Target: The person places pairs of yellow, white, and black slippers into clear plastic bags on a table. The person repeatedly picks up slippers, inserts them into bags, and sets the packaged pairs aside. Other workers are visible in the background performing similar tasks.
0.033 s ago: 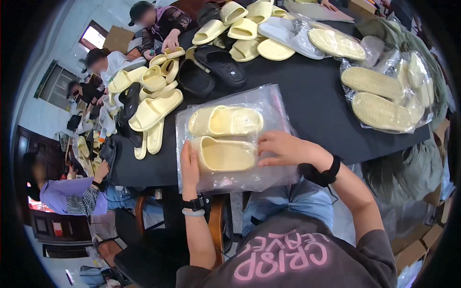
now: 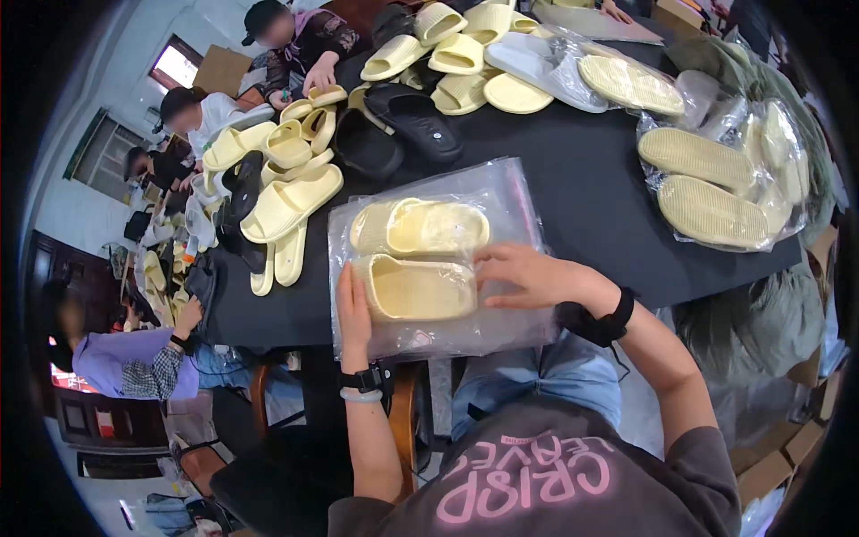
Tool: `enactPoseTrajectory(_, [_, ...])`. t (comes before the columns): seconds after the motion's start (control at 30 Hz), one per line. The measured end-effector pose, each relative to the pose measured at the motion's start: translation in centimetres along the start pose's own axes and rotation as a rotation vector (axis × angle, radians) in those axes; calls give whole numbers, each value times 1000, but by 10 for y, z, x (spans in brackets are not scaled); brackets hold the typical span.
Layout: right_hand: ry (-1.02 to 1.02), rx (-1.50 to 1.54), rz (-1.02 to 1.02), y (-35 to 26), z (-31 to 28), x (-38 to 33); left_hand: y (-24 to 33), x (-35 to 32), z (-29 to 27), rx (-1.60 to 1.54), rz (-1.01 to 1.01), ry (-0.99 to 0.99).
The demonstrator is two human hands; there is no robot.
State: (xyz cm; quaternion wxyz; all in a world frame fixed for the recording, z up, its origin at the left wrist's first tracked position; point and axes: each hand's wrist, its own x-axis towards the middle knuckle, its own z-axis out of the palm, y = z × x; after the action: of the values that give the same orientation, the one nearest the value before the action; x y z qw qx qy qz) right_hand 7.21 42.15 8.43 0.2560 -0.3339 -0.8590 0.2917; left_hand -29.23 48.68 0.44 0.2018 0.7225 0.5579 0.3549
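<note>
A pair of pale yellow slippers (image 2: 424, 288) lies side by side, in or on clear plastic, over a stack of clear plastic bags (image 2: 506, 201) at the table's near edge. My left hand (image 2: 354, 313) grips the toe end of the nearer slipper, its thumb side along the ribbed strap. At the heel end, my right hand (image 2: 528, 277) has its fingers apart and slightly bent, blurred by motion. Those fingertips reach the heel edge and the plastic over it. How far my left fingers go beneath is hidden.
On the black table (image 2: 573, 170), loose yellow slippers (image 2: 291, 201) and black slippers (image 2: 416, 121) pile up left and behind. A bagged yellow pair (image 2: 707, 192) lies at the right. Several people sit at the far and left sides, one holding a yellow slipper (image 2: 327, 94).
My right hand has shifted slightly left toward the nearer slipper's heel. My left hand stays at the toe end.
</note>
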Motion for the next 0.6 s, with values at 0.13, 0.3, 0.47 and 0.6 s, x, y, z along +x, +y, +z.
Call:
enactPoseTrajectory(0.13, [10,446,50,15,7,17,-1,-1,-2,-31,-33,-11])
enactPoseTrajectory(0.3, [-40,160,199,23,13,24,8,-2,-5,-31,-4,-31])
enactPoseTrajectory(0.47, [106,584,89,2,8,54,6,-3,-4,-10,-58,-25])
enactPoseTrajectory(0.6, [294,1521,54,8,11,60,14,-3,-7,-67,-117,-31])
